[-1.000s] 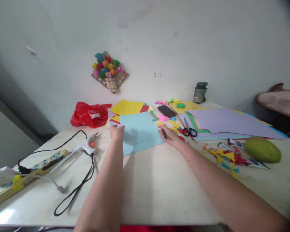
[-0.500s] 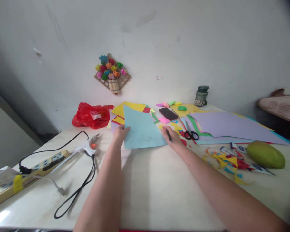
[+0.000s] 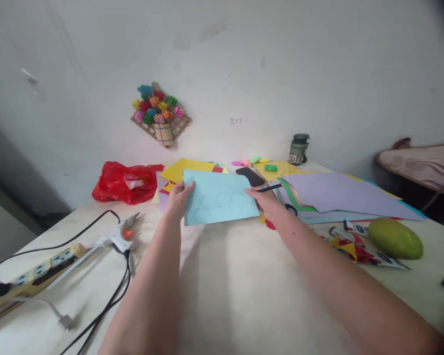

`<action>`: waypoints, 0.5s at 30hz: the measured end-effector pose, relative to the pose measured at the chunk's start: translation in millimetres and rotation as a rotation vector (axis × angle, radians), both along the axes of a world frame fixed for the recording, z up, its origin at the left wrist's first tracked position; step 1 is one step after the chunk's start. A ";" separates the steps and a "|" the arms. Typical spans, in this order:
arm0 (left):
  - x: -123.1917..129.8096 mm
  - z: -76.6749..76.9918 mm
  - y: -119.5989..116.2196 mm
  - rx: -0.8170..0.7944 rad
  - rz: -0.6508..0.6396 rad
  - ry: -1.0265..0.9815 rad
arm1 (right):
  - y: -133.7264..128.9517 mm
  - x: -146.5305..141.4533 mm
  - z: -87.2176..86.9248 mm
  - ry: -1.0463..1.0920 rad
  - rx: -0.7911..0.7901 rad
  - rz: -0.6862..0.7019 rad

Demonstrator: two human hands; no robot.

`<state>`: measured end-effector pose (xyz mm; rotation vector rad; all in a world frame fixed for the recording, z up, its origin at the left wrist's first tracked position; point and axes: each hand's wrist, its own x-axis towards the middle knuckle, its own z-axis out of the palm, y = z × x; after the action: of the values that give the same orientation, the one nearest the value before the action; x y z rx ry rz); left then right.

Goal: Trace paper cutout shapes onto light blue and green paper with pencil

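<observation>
A light blue sheet of paper is held up, tilted toward me, over the middle of the table. Several circles are drawn on its lower half in thin outline. My left hand is closed on the sheet's left edge, thumb in front. My right hand pinches the right edge and also keeps a black pen in its fingers, pointing off to the right. Behind the sheet lie yellow paper and a dark phone, both partly covered. The scissors show only part of a black handle beyond my right wrist.
On the left are a glue gun, a power strip with cords and a red plastic bag. To the right lie purple paper, paper scraps and a green mango-like fruit. A dark bottle stands near the wall.
The blue sheet has been turned so its face with drawn circles shows. The pen in my right hand has swung to point right. The view has shifted slightly to the right.
</observation>
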<state>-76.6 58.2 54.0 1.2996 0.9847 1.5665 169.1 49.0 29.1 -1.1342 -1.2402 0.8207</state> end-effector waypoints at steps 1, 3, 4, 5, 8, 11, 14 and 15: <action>1.2 -1.1 3.2 -0.003 0.000 0.014 | 0.9 -0.7 2.1 0.014 -0.013 0.015; 2.9 -2.7 9.2 -0.006 0.010 0.044 | 1.6 -2.0 6.7 -0.011 -0.008 -0.038; 3.6 -2.9 11.9 -0.009 0.019 0.059 | 1.5 -2.5 9.7 -0.045 0.014 -0.087; 4.6 -2.5 14.5 -0.012 0.025 0.073 | 1.4 -2.8 13.5 -0.081 0.042 -0.131; 7.9 0.8 21.0 0.027 0.013 0.063 | 4.0 -0.1 28.5 -0.221 0.183 -0.206; 7.9 1.1 27.0 0.106 0.071 -0.032 | 15.6 11.8 39.0 -0.245 0.243 -0.334; 0.8 -8.4 33.9 0.021 0.353 -0.107 | 34.4 30.6 30.5 -0.173 0.262 -0.549; -2.5 -13.2 36.3 -0.060 0.476 -0.127 | 40.8 36.7 23.2 -0.161 0.253 -0.583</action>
<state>-79.1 94.4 40.8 0.9504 1.3137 1.9297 205.7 89.9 52.3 -1.2768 -1.0236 0.1332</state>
